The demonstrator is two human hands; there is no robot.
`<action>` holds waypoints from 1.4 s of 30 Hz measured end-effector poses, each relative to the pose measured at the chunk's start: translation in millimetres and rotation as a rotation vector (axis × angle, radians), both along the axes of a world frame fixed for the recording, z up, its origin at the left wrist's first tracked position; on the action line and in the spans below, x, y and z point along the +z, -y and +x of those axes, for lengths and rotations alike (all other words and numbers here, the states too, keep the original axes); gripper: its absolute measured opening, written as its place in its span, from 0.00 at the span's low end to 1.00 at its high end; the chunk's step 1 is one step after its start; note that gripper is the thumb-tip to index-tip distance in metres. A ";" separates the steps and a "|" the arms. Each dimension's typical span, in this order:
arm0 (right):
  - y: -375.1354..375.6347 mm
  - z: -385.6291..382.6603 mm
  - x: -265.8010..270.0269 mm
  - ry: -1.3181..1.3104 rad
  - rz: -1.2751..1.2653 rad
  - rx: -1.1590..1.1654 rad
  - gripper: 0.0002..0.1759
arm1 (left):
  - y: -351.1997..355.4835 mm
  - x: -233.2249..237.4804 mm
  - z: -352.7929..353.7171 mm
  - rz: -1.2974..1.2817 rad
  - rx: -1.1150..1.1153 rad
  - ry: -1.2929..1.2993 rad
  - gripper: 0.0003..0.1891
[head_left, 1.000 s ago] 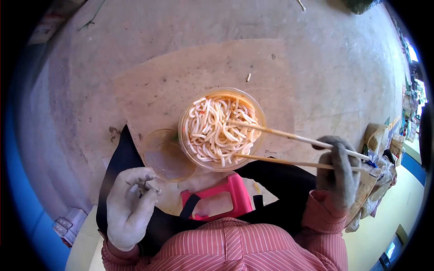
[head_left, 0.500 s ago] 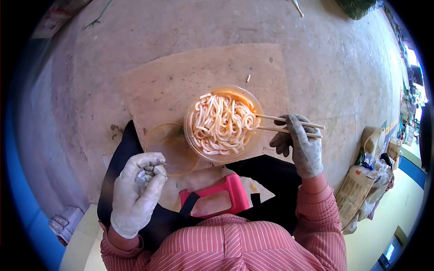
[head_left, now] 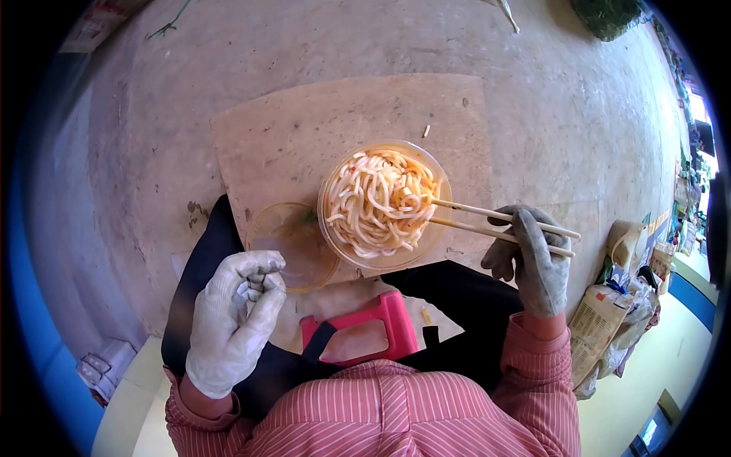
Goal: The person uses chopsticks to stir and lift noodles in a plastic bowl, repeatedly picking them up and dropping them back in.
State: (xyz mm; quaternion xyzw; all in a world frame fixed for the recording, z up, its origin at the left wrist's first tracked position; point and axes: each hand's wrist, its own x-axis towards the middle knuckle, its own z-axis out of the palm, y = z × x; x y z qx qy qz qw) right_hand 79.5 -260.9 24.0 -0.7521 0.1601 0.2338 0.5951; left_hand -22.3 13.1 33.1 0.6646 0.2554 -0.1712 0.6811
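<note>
A clear round plastic bowl (head_left: 445,221) of thick white noodles (head_left: 377,206) in reddish-orange sauce stands on a brown board. My right hand (head_left: 533,263), in a grey-white glove, is shut on a pair of wooden chopsticks (head_left: 495,211). Their tips reach into the noodles at the bowl's right side. My left hand (head_left: 232,320), also gloved, hovers left of the bowl above my thigh. Its fingers are loosely curled in, thumb close to the forefinger, and nothing shows in them. Between that hand and the bowl lies a clear round lid (head_left: 293,255), partly overlapped by the bowl.
The flat brown board (head_left: 282,129) rests on a concrete floor, a small pale scrap (head_left: 426,131) on it. A pink plastic stool (head_left: 396,327) is between my legs. Cardboard and plastic bags (head_left: 609,320) are piled at right. A green bundle (head_left: 605,17) lies at the far right.
My right hand has moved right and slightly down with the chopsticks, their tips still in the bowl. The noodles have shifted and look more orange at the right. My left hand has hardly moved.
</note>
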 end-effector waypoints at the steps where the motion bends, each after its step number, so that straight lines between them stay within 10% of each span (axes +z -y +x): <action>1: -1.9 -1.1 5.5 0.000 -0.008 0.011 0.14 | -0.1 -0.3 -0.4 0.000 0.000 0.000 0.12; 10: -7.8 -18.0 22.5 0.190 -0.136 0.273 0.10 | -0.5 -1.8 -2.0 0.006 0.000 -0.017 0.13; 17: -11.1 -15.8 11.4 0.697 -0.346 0.925 0.13 | 0.4 -1.2 -0.8 -0.003 -0.017 -0.008 0.14; 21: -7.7 -11.6 27.6 0.616 -0.357 0.815 0.10 | 0.2 -2.2 -1.6 -0.002 -0.018 -0.004 0.14; 26: -1.2 -21.4 48.5 0.365 -0.216 -0.004 0.16 | -2.0 -1.5 -2.4 0.012 -0.043 -0.007 0.14; 42: -8.8 18.5 -24.2 0.045 0.072 0.035 0.16 | -6.5 1.0 -3.8 0.025 -0.065 0.038 0.15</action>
